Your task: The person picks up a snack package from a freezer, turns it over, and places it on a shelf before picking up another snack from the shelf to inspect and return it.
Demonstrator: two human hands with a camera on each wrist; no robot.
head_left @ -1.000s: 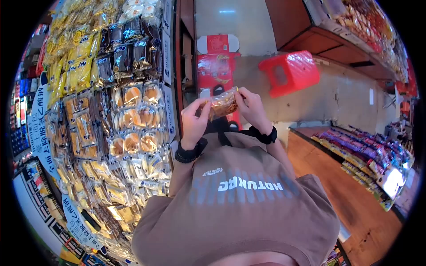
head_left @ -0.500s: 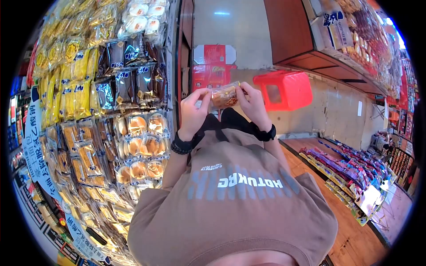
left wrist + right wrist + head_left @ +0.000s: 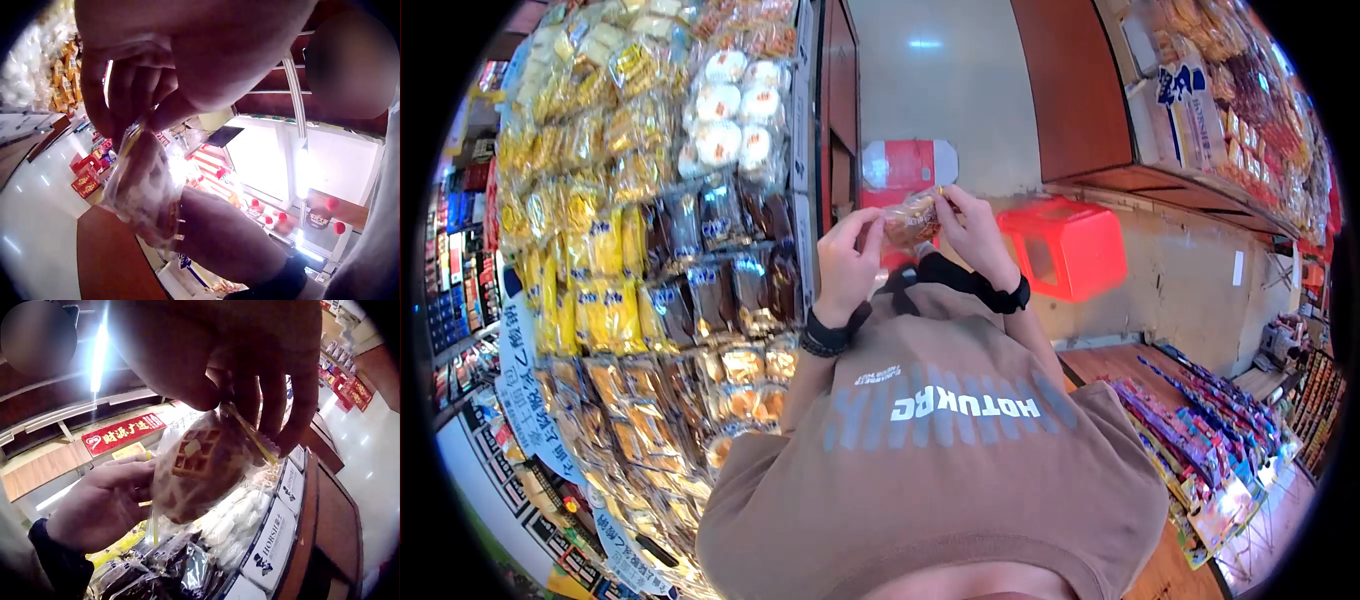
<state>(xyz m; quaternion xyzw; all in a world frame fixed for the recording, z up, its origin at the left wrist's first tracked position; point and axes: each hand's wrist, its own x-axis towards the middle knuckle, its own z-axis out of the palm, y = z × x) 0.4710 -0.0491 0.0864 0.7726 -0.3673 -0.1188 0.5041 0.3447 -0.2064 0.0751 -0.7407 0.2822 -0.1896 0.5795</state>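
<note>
A clear-wrapped bread [image 3: 912, 222] is held up between both hands in front of the chest. My left hand [image 3: 847, 262] pinches one end of its wrapper, thumb against fingers. At the opposite end, my right hand [image 3: 978, 240] pinches the crimped edge. The right wrist view shows the browned bread [image 3: 209, 469] through the plastic, with a waffle picture printed on the wrapper. In the left wrist view the shiny wrapper [image 3: 147, 181] hangs below the left fingers, blurred by glare.
Packed snack displays [image 3: 720, 220] rise along the left side. A red plastic stool [image 3: 1075, 250] and a flattened red-and-white carton [image 3: 910, 165] are on the floor ahead. A wooden cabinet [image 3: 1075, 90] stands at the front right, with colourful packets [image 3: 1200, 410] lower right.
The shelves, stool and carton have slid downward in the head view. Both hands keep hold of the wrapped bread, which has stayed at nearly the same place before the chest.
</note>
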